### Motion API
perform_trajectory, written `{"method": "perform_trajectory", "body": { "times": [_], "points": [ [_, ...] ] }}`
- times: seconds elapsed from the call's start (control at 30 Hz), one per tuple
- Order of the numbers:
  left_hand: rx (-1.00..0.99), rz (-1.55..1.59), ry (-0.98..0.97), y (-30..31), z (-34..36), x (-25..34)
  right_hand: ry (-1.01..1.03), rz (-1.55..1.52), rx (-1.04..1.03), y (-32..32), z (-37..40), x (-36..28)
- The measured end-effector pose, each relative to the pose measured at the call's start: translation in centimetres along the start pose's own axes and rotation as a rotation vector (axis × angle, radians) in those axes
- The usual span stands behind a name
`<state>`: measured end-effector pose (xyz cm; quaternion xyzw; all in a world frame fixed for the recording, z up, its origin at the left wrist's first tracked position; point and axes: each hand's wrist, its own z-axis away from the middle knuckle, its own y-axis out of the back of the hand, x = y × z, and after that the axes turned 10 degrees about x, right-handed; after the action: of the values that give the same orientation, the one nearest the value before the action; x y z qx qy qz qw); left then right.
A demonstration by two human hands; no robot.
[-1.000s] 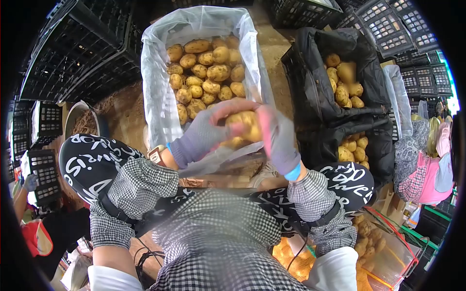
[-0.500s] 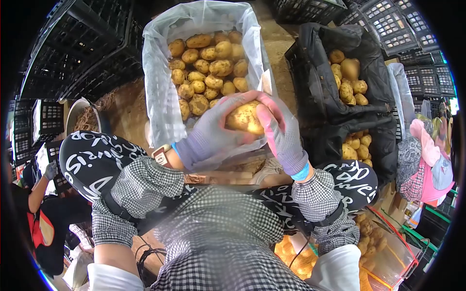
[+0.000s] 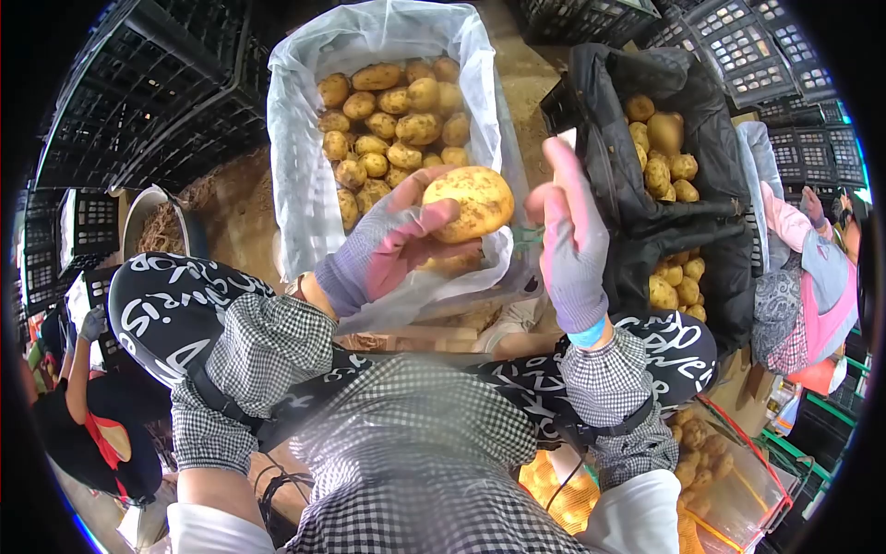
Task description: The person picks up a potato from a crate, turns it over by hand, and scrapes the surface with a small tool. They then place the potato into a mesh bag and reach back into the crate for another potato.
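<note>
A large yellow potato with brown specks [image 3: 475,205] is held in my left hand [image 3: 397,235], which wears a grey and pink glove, the thumb across the potato's left side. My right hand [image 3: 574,240], gloved alike, is raised to the right of the potato and apart from it. Its fingers point up, and a small white-tipped object [image 3: 566,138] shows at the fingertips; a bit of green shows beside the palm. Beyond my hands lies a crate lined with clear plastic [image 3: 300,157], holding many potatoes [image 3: 420,128].
Two black-lined crates [image 3: 600,148] with potatoes stand to the right. Black crates [image 3: 157,83] are stacked at the left, near a bucket [image 3: 138,222]. Other people work at the far left [image 3: 92,415] and far right [image 3: 821,286]. A netted bag [image 3: 558,485] lies below.
My right hand has left the potato and moved right, its fingers now raised. My left hand still holds the potato, turned to show more of its face. Both people at the sides have shifted.
</note>
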<state>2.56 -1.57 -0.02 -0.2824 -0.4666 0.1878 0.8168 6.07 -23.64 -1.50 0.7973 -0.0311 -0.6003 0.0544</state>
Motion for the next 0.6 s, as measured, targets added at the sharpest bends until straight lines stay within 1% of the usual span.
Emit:
{"method": "perform_trajectory", "body": {
  "times": [0.03,0.1,0.2,0.3,0.37,0.4,0.43,0.5,0.6],
  "points": [
    [0.007,0.032,-0.022,0.1,0.0,0.0,-0.019,0.026,-0.034,0.4,0.1,-0.2],
    [0.019,0.097,-0.064,0.0,0.0,0.1,-0.129,-0.081,-0.099,-0.1,0.7,-1.7],
    [-0.043,0.17,-0.078,0.6,0.0,-0.5,-0.153,-0.154,-0.208,-0.7,1.2,-1.5],
    [-0.069,0.216,-0.1,0.6,0.0,-1.2,-0.151,-0.125,-0.287,-1.4,2.5,-2.2],
    [0.092,0.093,-0.048,-0.4,0.2,-0.5,-0.124,-0.085,-0.265,-1.7,2.7,-2.4],
    [0.175,0.031,-0.023,-0.8,0.3,-0.2,-0.097,-0.063,-0.207,-1.7,2.4,-2.1],
    [0.159,-0.031,-0.073,-0.7,0.1,-0.3,-0.073,-0.04,-0.147,-1.8,2.1,-1.9],
    [0.124,-0.151,-0.17,-0.4,-0.5,-0.7,-0.305,-0.158,-0.051,-1.2,1.3,-1.8],
    [0.153,-0.156,-0.187,-1.0,-0.6,-1.0,-0.158,-0.071,-0.113,-1.6,1.5,-2.7]
  ]
}}
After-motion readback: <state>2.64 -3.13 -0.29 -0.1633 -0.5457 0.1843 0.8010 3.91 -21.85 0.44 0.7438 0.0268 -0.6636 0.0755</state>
